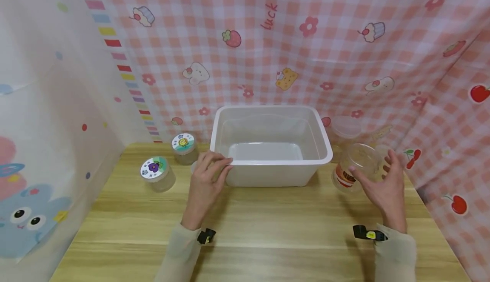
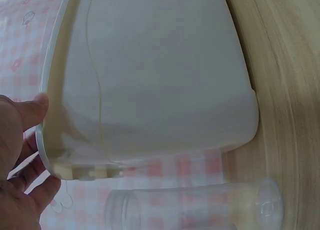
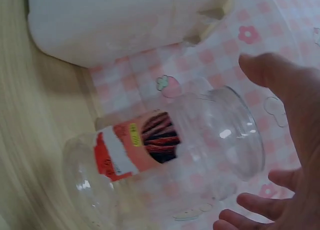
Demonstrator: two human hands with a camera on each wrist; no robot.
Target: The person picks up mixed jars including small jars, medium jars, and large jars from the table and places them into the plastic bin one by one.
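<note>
Right hand (image 1: 388, 195) is spread wide over on the right of the head view, with the clear red-labelled jar (image 3: 165, 145) sitting right in front of it, mouth facing the gap between thumb and fingers; can't tell if they touch. Left hand (image 1: 203, 186) pinches the near-left rim of the white plastic bin (image 1: 268, 175), which is mid-frame on the tabletop (image 1: 260, 231).
</note>
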